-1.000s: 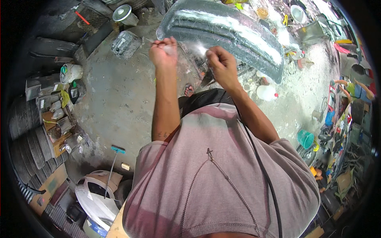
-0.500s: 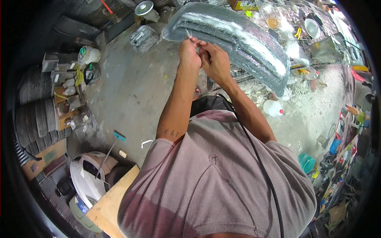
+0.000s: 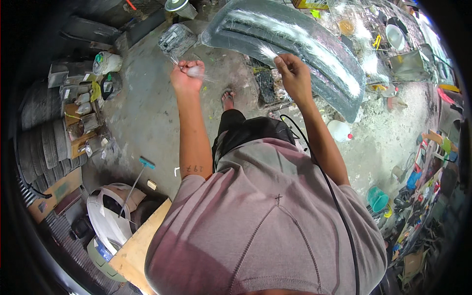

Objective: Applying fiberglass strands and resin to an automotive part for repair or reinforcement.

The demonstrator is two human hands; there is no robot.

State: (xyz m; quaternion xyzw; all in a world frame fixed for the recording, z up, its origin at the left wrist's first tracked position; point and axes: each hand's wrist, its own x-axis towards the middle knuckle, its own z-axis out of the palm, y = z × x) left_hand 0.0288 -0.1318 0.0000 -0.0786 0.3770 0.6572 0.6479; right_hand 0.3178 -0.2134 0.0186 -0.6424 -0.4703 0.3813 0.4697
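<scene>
My left hand (image 3: 187,75) is closed on a wispy bunch of white fibres (image 3: 195,72), with thin strands poking out above it, out to the left of the long panel. A tuft of white fibres (image 3: 267,53) is pinched between the thumb and finger of my right hand (image 3: 293,76), which is over the lower-left part of the long curved grey panel (image 3: 231,37). That panel has a glossy, film-like surface, a recessed channel and a white fibrous band along its upper length; whether my right hand touches it, I cannot tell.
A cluttered bench (image 3: 412,65) is at upper right. A white jug (image 3: 339,130) and teal bucket (image 3: 377,198) stand on the floor at right. Buckets (image 3: 107,64), stacked curved panels (image 3: 44,123), a squeegee (image 3: 147,162) and a wooden board (image 3: 140,241) are at left. My foot (image 3: 227,98) shows below.
My hands came together half a second ago and have since moved apart, the left to the left and the right to the right, each now with white fibres in it.
</scene>
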